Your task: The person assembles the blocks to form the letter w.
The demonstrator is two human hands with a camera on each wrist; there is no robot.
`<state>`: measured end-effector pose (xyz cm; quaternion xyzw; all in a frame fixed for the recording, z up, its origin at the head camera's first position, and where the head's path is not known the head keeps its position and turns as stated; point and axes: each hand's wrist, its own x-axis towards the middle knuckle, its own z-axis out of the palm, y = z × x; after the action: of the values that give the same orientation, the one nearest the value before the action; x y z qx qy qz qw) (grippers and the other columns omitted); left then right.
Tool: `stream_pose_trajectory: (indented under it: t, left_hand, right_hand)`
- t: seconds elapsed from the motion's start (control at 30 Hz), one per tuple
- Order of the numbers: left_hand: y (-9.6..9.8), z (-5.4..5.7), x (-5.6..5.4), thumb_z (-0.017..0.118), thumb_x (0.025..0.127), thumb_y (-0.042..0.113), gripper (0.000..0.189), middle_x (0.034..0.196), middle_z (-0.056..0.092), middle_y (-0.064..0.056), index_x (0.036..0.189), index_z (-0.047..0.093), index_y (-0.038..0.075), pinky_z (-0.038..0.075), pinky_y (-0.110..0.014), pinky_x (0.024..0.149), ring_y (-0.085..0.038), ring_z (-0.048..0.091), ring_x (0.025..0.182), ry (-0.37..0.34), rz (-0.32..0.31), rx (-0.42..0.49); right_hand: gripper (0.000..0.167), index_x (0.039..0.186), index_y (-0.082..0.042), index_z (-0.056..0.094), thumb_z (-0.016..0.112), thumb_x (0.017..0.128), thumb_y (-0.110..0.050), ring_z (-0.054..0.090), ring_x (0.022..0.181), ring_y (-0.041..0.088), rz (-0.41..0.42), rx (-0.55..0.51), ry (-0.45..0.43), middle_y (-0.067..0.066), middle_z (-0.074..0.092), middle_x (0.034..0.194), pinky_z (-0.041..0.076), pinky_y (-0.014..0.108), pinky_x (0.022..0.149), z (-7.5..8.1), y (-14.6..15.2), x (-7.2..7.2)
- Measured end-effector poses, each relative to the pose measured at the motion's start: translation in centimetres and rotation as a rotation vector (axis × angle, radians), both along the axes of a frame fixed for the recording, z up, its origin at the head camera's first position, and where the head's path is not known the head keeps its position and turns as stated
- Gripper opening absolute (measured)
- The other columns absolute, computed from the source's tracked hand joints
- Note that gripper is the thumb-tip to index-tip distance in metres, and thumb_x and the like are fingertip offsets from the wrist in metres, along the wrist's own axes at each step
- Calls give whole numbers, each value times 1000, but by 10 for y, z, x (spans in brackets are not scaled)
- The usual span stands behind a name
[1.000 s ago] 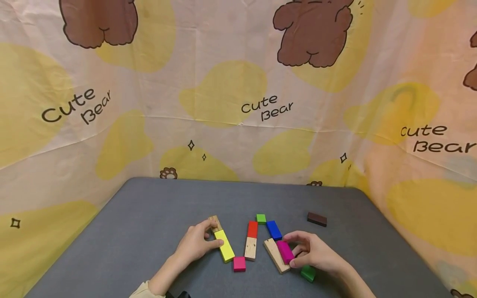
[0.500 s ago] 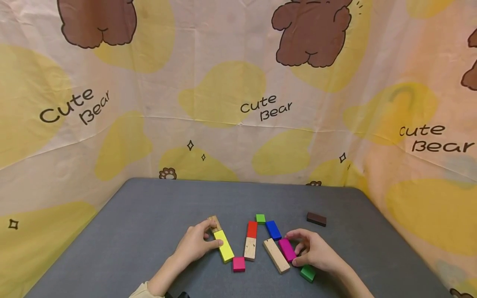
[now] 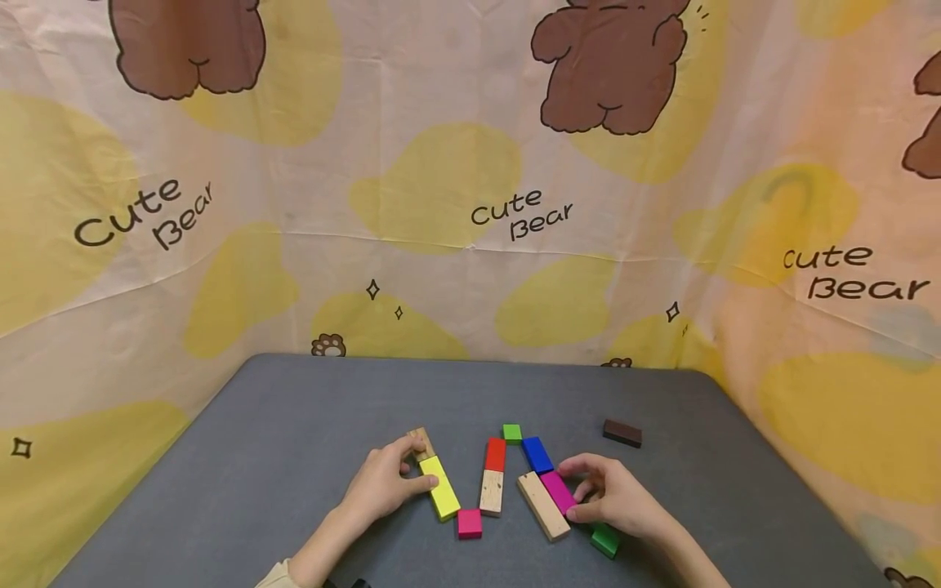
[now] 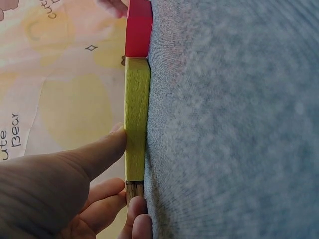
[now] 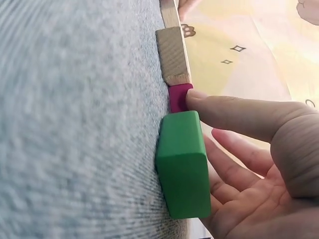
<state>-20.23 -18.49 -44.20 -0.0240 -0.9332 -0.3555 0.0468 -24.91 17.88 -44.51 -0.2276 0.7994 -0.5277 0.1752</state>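
Observation:
With thumb against the yellow block and fingers around the plain wooden block beyond it, my left hand holds the two end to end on the table. A pink square block meets the yellow one's near end. My right hand pinches a magenta block, thumb at its near end and index finger by its far end. That far end is right at the blue block; a longer wooden block lies along its left side. A dark green block sits beneath my right hand.
Between the hands, a red block and a wooden block form a line, with a small light green block at its far end. A dark brown block lies farther right. Printed cloth hangs behind the grey table.
My right hand first slid the magenta block right, away from the long wooden block. It has since come back left and away from me, its end up to the blue block. My left hand stays put.

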Motion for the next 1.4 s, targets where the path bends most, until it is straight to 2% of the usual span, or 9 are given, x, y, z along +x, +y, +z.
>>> stream_pose_trajectory:
  t: [0.43,0.9,1.4]
  left_hand:
    - [0,0,1,87,74,35,55,112,65,-3,120,67,12,47,-40,69,-16,56,83,1,4,-8]
    - [0,0,2,88,74,34,53,108,65,-1,118,67,13,46,-38,67,-16,55,83,0,10,0]
    - [0,0,1,88,74,34,53,108,65,-2,118,67,11,46,-38,66,-16,55,82,12,-2,8]
  right_hand:
    - [53,120,4,60,86,74,-3,61,79,26,-44,17,11,11,63,109,53,31,66,-2,-7,3]
    - [52,118,4,61,87,73,-4,62,79,25,-66,27,6,11,63,106,53,31,68,-1,-10,4]
    - [50,118,4,61,85,75,-4,61,81,25,-52,23,0,10,63,106,53,31,69,-1,-8,3]
